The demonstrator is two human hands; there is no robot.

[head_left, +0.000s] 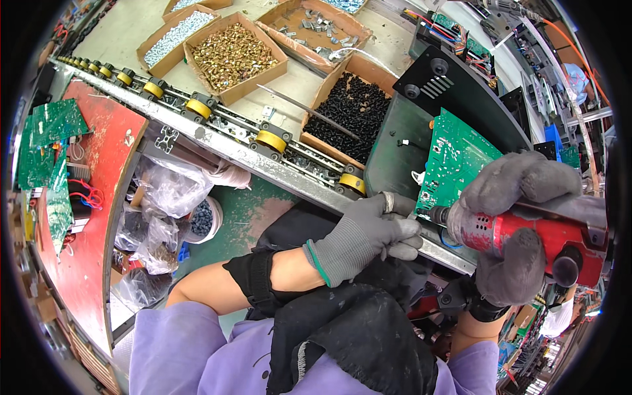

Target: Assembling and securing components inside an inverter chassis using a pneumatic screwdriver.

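Observation:
My right hand (510, 276), in a grey glove, wraps round a red power screwdriver (550, 238). The tool lies nearly level, its dark nose pointing left at the lower corner of a green circuit board (459, 155). Close by that nose is my left hand (375, 238), gloved in grey with a green cuff. Its fingers are curled and pressed together near the board's lower edge; whatever they hold is hidden. The board stands tilted against a black metal panel (454, 92) with slots and round feet. A dark flat plate (395, 141) extends left of the board.
Beyond my left hand runs a conveyor rail with yellow rollers (270, 140). Behind it stand cardboard boxes of black screws (352, 108), brassy screws (230, 56) and metal clips (316, 29). A long thin rod (306, 110) crosses the screw box. More circuit boards (56, 125) lie on a red table (99, 197).

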